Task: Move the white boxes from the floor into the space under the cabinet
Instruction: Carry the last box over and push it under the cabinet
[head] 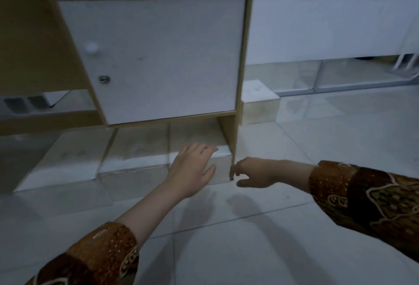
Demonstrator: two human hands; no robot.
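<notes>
A wooden cabinet (240, 58) with a white door (158, 58) stands on side legs, leaving a low gap below. Three white boxes lie side by side, partly in that gap: a left box (65, 162), a middle box (136, 155) and a right box (199, 135) next to the cabinet's right leg (230, 135). My left hand (192, 169) lies flat with spread fingers against the right box's front top edge. My right hand (251, 172) hovers just right of the leg, fingers loosely curled, holding nothing. Another white box (258, 101) sits on the floor to the right of the cabinet.
Pale floor tiles (249, 239) stretch in front of me. A white wall panel and a metal floor rail (340, 87) run behind on the right. A dark object (25, 103) lies under the desk part at the left.
</notes>
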